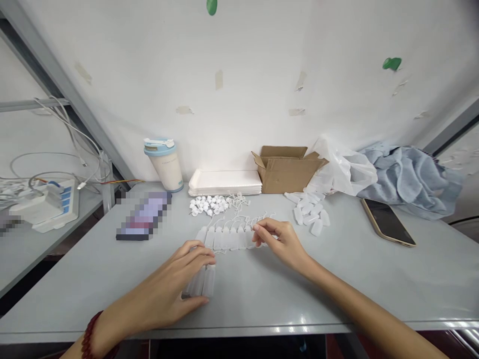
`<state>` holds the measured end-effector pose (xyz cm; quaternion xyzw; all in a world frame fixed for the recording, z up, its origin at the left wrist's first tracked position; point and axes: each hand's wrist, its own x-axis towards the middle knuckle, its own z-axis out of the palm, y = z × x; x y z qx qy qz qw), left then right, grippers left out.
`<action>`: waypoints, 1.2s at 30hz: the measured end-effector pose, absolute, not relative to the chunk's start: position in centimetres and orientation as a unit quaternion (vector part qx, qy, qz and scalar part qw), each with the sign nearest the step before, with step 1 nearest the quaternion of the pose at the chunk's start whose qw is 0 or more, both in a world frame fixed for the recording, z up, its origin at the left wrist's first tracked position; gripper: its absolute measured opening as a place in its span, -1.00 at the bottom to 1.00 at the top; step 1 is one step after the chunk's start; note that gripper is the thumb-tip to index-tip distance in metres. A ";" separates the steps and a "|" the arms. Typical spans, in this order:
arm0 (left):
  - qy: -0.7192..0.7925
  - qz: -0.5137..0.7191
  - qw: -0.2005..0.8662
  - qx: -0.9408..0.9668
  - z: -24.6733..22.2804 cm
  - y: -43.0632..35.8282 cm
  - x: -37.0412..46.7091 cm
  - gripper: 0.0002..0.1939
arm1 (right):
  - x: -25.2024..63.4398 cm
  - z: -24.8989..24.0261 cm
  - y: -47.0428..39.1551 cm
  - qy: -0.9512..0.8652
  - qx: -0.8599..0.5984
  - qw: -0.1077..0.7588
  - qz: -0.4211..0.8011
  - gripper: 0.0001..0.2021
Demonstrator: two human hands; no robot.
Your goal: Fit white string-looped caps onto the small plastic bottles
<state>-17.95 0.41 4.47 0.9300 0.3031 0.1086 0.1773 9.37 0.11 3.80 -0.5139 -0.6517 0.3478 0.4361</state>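
My left hand [187, 276] lies over a small group of translucent plastic tubes [209, 281] on the table, fingers on their far ends and thumb at the near ends. Beyond it runs a row of similar flat translucent tubes [226, 238] with thin white cords at their tops. At that row's right end, my right hand [279, 239] has thumb and forefinger pinched together; what is between them is too small to make out. Small white caps [207, 204] are heaped behind the row, beside a tangle of white cords [239, 201]. Loose translucent tubes [309, 212] are scattered to the right.
Along the wall stand a blue-lidded cup [164, 167], a stack of white padded envelopes [226, 183], an open cardboard box [286, 174], a plastic bag [342, 169] and blue cloth [404, 174]. A phone [389, 222] lies right, a pixelated device [144, 217] left.
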 end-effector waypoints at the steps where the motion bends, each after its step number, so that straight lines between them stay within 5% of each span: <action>1: 0.301 0.111 0.176 0.931 4.8 0.5 -17.8 -0.53 | 9.5 3.8 0.2 -0.650 -0.515 0.437 0.347 -0.71; 14: 0.323 0.147 0.144 0.924 5.7 9.6 -11.1 -0.78 | 14.0 3.7 3.3 -0.629 -0.578 0.474 0.213 -0.72; 23: 0.308 0.123 0.145 0.932 4.6 11.8 -7.2 -0.78 | 18.7 3.3 5.3 -0.690 -0.683 0.238 -0.006 -0.84; 36: 0.325 0.145 0.136 0.924 4.8 11.1 -5.3 -0.75 | 20.5 4.6 5.1 -0.629 -0.754 0.189 0.019 -0.81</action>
